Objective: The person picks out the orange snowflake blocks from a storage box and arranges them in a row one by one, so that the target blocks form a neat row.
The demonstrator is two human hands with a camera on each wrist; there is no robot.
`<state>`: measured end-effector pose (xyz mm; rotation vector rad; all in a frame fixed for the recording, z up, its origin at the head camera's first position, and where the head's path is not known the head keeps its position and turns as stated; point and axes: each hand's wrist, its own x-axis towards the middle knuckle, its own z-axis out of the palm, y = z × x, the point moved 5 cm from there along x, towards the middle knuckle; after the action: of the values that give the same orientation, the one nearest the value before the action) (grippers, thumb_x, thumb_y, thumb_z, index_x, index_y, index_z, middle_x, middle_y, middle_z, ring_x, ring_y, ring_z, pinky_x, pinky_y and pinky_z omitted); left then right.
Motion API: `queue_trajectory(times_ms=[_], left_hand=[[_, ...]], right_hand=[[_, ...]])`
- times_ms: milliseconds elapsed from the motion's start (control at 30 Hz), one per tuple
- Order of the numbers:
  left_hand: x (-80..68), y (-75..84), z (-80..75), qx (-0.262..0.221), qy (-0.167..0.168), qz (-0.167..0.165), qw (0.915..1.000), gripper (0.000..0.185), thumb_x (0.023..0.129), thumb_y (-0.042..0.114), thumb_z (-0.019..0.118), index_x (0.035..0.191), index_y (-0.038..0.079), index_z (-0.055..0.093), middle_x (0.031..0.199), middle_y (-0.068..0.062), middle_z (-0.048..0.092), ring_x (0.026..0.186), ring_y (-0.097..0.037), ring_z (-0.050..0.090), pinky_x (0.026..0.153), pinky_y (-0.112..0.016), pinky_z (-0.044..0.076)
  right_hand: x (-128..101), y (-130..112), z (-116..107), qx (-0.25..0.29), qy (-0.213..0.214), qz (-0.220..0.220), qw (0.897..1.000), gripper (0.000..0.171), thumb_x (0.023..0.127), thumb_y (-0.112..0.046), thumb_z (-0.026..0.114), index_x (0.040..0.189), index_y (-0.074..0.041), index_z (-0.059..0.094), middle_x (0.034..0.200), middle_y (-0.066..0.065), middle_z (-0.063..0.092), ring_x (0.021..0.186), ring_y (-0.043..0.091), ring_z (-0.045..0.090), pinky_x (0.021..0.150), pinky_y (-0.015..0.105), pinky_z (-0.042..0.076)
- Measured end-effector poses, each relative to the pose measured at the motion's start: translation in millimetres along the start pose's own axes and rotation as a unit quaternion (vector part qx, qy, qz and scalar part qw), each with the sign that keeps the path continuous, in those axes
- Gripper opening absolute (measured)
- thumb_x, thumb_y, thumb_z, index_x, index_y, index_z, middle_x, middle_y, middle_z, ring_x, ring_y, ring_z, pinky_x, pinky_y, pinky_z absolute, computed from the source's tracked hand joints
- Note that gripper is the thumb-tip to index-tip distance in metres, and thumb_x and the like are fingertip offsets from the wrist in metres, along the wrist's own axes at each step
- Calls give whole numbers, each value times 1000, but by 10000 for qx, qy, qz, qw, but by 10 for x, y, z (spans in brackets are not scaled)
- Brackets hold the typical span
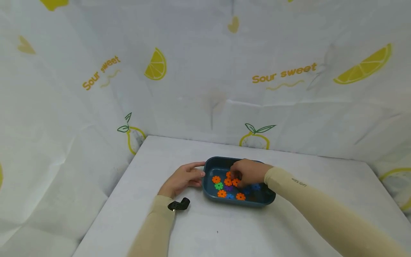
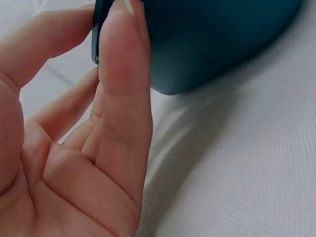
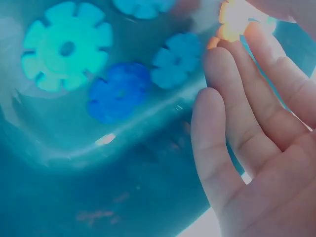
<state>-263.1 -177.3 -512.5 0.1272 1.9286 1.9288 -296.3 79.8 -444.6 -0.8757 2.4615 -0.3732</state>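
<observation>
A dark blue tray (image 1: 212, 165) lies on the white table and holds several flower-shaped discs in orange (image 1: 222, 193), green (image 1: 218, 186), blue and purple. My left hand (image 1: 196, 173) lies beside the tray's left end. In the left wrist view its straight fingers (image 2: 123, 54) press against the tray's wall (image 2: 212, 39). My right hand (image 1: 236, 178) reaches down into the tray, fingers curled over the orange discs. In the right wrist view an orange disc (image 3: 231, 19) sits pinched between thumb and fingertips (image 3: 222, 64), above a pale blue disc (image 3: 66, 47) and darker blue ones (image 3: 118, 91).
A white table (image 1: 289, 228) carries the tray, with its front left edge near my left sleeve. Lemon-print cloth walls (image 1: 205, 82) close in the back and both sides. A small black mount (image 1: 179, 204) sits at my left wrist.
</observation>
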Motion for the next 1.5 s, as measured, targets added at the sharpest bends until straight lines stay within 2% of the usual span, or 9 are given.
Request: queue_trajectory(times_ms=[200, 400, 667, 933, 1067, 1233, 1400, 1500], left_hand=[[34, -8, 19, -130, -50, 50, 9999, 59, 100, 23, 79, 156, 19, 59, 105, -3, 72, 83, -17, 66, 81, -28, 61], [47, -40, 28, -249, -29, 29, 9997, 56, 101, 22, 78, 154, 19, 60, 105, -4, 71, 84, -16, 65, 82, -27, 59], [43, -47, 41, -356, 68, -14, 9993, 58, 102, 20, 77, 156, 18, 58, 103, -1, 72, 85, -15, 65, 79, -24, 59], [72, -101, 43, -614, 84, -92, 9980, 56, 103, 17, 75, 156, 19, 58, 99, 1, 71, 83, -15, 62, 76, -24, 56], [58, -128, 32, -660, 72, -76, 9978, 58, 103, 17, 74, 159, 19, 55, 98, 1, 69, 83, -15, 59, 76, -24, 55], [29, -142, 27, -714, 69, -105, 9974, 59, 105, 18, 72, 160, 19, 53, 100, 1, 70, 84, -14, 59, 76, -23, 55], [48, -150, 50, -827, 54, -124, 9965, 59, 105, 16, 71, 161, 18, 52, 98, 2, 70, 81, -12, 59, 73, -21, 54], [65, -149, 80, -863, 20, -133, 9962, 61, 105, 16, 71, 162, 17, 50, 96, 3, 69, 80, -11, 59, 73, -21, 53]], right_hand=[[-236, 47, -195, 348, 391, -140, 9985, 24, 91, -19, 87, 113, -20, 77, 105, -11, 71, 96, 12, 64, 90, 32, 58], [-596, 237, -313, 806, 946, -138, 9922, 26, 94, -19, 83, 120, -17, 79, 112, -8, 73, 99, 11, 67, 90, 30, 59], [-1089, 624, -310, 1408, 1720, 10, 9750, 28, 98, -18, 81, 125, -15, 79, 121, -3, 75, 106, 15, 71, 93, 27, 60], [-1479, 1017, -141, 1682, 2446, 541, 9534, 31, 97, -19, 81, 128, -17, 78, 121, -4, 76, 106, 18, 68, 91, 22, 58], [-1539, 1164, 16, 1722, 2624, 743, 9466, 32, 96, -17, 80, 127, -15, 78, 123, -1, 75, 107, 18, 68, 90, 21, 58], [-1543, 1276, 184, 1751, 2590, 926, 9454, 31, 95, -13, 78, 127, -13, 78, 121, 1, 75, 109, 21, 68, 91, 22, 58], [-1597, 1338, 259, 1705, 2681, 1057, 9423, 30, 95, -13, 80, 125, -13, 79, 120, 1, 75, 108, 19, 68, 90, 23, 58], [-1612, 1354, 299, 1705, 2730, 1120, 9401, 29, 95, -16, 82, 124, -13, 79, 119, 2, 75, 107, 19, 67, 92, 31, 60]])
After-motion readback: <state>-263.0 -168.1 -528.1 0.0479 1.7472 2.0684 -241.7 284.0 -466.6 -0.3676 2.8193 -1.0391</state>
